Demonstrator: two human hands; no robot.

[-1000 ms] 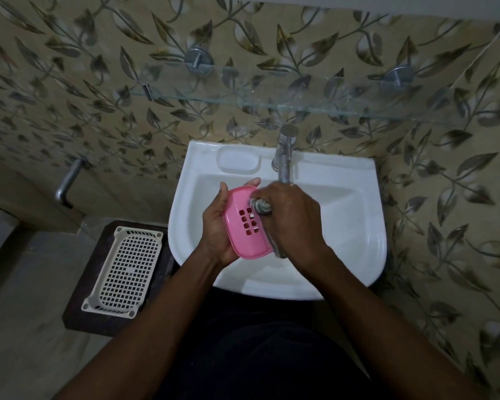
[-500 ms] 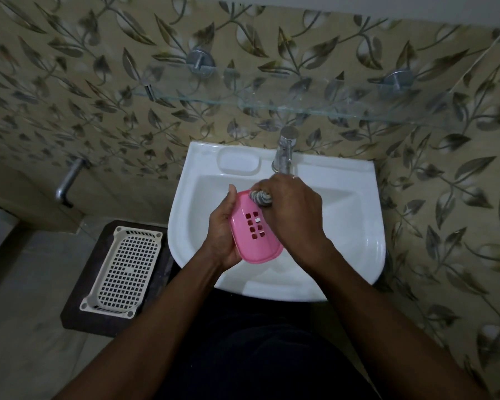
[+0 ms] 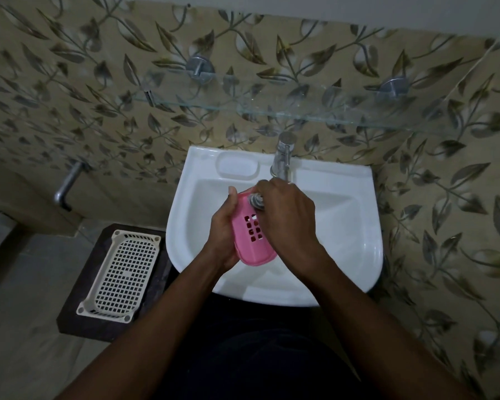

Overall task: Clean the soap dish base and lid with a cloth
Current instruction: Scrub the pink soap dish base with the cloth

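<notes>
The pink soap dish [image 3: 253,241] is gripped by the left hand [image 3: 224,235] over the sink [image 3: 344,226], probably to catch drips, while a grey cloth [image 3: 257,200] is pinched and pressed against it by the right hand [image 3: 289,217].

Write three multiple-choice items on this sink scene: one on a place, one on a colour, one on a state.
1. Where is the white perforated basket?
A. in the sink
B. on a dark stand left of the sink
C. on the glass shelf

2. What colour is the soap dish part?
A. pink
B. blue
C. green

3. How is that part held?
A. lying in the basin
B. in the left hand, the right hand scrubbing it
C. on the shelf

Key: B, it sits beside the sink; A, plainly pink; B, both hands are on it.
</notes>
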